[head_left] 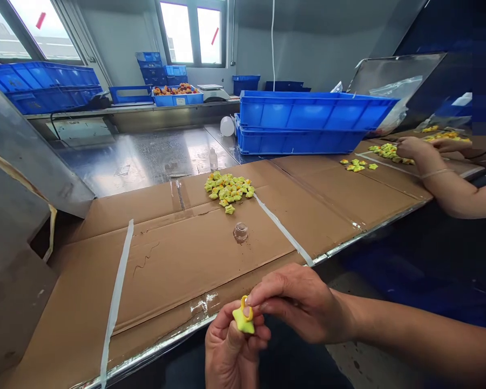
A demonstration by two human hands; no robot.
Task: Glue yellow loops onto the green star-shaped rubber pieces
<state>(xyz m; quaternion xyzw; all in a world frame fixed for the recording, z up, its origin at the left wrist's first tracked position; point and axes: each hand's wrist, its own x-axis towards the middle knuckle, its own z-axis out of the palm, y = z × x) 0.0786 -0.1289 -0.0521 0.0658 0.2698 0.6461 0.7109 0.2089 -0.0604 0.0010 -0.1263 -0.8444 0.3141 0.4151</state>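
My left hand (229, 346) is closed around a small yellow-green star-shaped piece (243, 320) at the table's near edge. My right hand (295, 305) pinches an orange ring (245, 301) at the top of that same piece. A pile of several similar yellow-green star pieces (229, 189) lies further out on the cardboard (166, 259). Between that pile and my hands sits a small clear plastic cap (240, 232).
Stacked blue crates (303, 121) stand behind the cardboard. To the right, another person's hands (419, 148) work over more star pieces (386, 151). A metal table (146, 156), more blue bins (44, 86) and a scale (213, 92) lie beyond.
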